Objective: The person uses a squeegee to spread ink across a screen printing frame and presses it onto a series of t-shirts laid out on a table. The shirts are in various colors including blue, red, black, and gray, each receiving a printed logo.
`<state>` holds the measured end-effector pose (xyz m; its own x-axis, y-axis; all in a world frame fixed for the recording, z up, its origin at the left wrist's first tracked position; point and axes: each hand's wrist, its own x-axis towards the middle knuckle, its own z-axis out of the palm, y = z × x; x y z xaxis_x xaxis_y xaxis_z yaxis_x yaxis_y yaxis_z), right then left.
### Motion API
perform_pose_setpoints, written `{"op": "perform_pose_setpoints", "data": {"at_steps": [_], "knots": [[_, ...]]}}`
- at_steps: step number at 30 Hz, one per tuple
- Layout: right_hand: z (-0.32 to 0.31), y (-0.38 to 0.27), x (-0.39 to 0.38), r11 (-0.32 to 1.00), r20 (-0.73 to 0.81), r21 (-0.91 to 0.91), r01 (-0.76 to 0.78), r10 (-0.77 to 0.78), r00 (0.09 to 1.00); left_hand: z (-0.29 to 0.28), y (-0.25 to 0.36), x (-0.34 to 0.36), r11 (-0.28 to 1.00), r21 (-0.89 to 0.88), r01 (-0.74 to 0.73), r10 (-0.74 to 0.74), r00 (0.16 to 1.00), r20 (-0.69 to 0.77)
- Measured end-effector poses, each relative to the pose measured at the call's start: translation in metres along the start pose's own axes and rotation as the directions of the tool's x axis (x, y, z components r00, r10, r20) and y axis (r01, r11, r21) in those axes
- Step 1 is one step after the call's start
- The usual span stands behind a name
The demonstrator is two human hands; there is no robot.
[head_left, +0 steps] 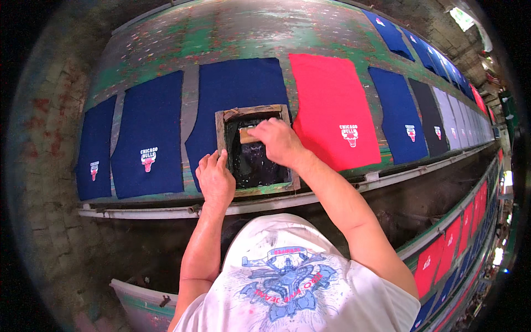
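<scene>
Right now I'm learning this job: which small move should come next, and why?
Probably drawing the wooden block toward the body: the right hand holds it toward the far end of the frame, the dark surface shows on the near side, and the left hand touches the frame's left edge.

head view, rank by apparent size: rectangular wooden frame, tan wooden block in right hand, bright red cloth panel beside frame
1. Bright red cloth panel
2. Rectangular wooden frame
3. Tan wooden block, partly hidden
</scene>
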<state>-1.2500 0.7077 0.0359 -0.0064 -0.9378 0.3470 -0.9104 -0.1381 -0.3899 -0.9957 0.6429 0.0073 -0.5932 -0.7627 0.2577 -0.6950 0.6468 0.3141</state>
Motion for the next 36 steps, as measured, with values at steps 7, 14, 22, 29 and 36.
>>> {"op": "perform_pose_setpoints", "data": {"at_steps": [7,14,22,29,36], "knots": [[0.0,-0.036,-0.066,0.982,0.021,-0.036,0.186,-0.186,0.982,0.006,0.014,0.005,0.994,0.084,0.065,-0.061,0.997,-0.046],[-0.03,-0.026,-0.073,0.962,0.231,0.22,0.164,-0.215,0.949,0.012,0.023,0.006,0.987,0.121,0.11,-0.103,0.993,-0.061],[-0.026,0.03,0.007,0.971,0.116,0.24,-0.014,-0.014,0.993,0.01,0.015,0.007,0.992,0.103,0.077,-0.069,0.995,-0.077],[-0.011,0.012,-0.009,0.995,0.04,0.084,0.047,-0.05,0.998,0.005,0.01,0.008,0.998,0.032,0.059,-0.057,0.996,-0.063],[-0.017,-0.058,-0.068,0.995,0.081,0.056,0.086,-0.091,0.993,0.016,0.0,0.006,0.993,-0.114,-0.035,0.013,0.982,-0.188]]}}
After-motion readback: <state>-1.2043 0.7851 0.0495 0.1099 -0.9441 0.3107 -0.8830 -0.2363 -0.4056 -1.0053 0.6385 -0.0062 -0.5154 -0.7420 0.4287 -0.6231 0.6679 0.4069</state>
